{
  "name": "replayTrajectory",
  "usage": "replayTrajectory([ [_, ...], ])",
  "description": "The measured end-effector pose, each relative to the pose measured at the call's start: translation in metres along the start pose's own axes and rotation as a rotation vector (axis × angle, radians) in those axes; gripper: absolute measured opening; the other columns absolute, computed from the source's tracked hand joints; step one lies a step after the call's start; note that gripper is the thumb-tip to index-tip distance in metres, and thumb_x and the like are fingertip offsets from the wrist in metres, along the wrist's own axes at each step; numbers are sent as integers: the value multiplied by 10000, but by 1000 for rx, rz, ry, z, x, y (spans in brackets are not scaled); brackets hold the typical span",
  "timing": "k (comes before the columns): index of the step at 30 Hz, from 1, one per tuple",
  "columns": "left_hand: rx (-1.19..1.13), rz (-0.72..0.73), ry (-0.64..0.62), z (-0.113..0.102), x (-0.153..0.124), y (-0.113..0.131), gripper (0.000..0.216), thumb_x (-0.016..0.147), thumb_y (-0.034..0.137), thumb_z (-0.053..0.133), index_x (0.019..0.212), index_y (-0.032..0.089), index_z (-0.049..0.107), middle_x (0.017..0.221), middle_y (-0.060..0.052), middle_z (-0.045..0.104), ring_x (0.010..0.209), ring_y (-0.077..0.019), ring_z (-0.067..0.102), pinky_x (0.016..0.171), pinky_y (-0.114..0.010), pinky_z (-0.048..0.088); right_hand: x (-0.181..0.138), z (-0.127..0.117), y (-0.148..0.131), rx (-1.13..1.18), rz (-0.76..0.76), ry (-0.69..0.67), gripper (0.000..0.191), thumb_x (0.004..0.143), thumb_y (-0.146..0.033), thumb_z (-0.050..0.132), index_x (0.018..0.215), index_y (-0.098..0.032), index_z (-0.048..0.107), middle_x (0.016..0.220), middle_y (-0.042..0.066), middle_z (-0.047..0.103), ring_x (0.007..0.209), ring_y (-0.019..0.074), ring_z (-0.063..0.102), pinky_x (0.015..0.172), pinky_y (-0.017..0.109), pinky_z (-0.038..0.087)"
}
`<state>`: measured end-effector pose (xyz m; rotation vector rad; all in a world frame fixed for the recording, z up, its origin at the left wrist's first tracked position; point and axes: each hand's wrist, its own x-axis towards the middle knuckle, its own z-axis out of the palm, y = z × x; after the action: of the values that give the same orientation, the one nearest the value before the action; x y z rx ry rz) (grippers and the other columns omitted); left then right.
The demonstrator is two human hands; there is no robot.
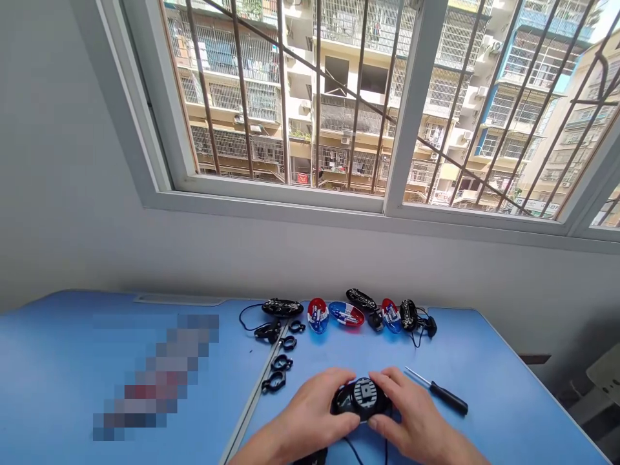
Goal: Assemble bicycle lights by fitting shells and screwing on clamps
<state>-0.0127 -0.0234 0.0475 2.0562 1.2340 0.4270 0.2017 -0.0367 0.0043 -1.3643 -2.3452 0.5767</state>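
Note:
My left hand [314, 408] and my right hand [411, 413] both grip a black oval device [361, 397] with a square patterned panel on top, low over the blue table [72, 361]. Each hand's fingers curl round one end of it. A thin black wire [351, 449] trails from it toward me. A black-handled screwdriver [438, 391] lies just right of my right hand.
Along the far table edge lie several black oval housings [282, 307], red-and-blue lens covers [346, 314] and wired parts [421, 323]. Several black ring clamps [278, 365] sit left of my hands beside a seam in the table. A barred window fills the wall ahead.

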Motion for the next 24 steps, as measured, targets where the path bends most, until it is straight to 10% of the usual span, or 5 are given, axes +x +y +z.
replayTrajectory([
  [10,-116,68,-32,12,12,-12,524,583,253,708,1098,226,616,1120,-34,635,1026,-287,551,895,-342,446,0,11,11,47,-5,80,473,791,-307,610,1242,-188,532,1128,124,643,911,250,614,793,368,497],
  [19,-39,198,-7,21,12,-22,473,628,213,647,1100,227,618,1082,-46,655,972,-277,569,870,-337,449,18,-32,-2,59,-37,118,443,913,-359,485,1338,-235,484,1300,118,559,915,206,631,714,316,535],
  [24,12,262,56,27,12,-22,493,615,184,606,1108,174,618,1016,-81,670,915,-277,589,809,-338,460,61,-37,-33,-143,-212,97,353,881,-200,525,1227,-193,598,1244,101,622,1068,258,581,907,413,491],
])
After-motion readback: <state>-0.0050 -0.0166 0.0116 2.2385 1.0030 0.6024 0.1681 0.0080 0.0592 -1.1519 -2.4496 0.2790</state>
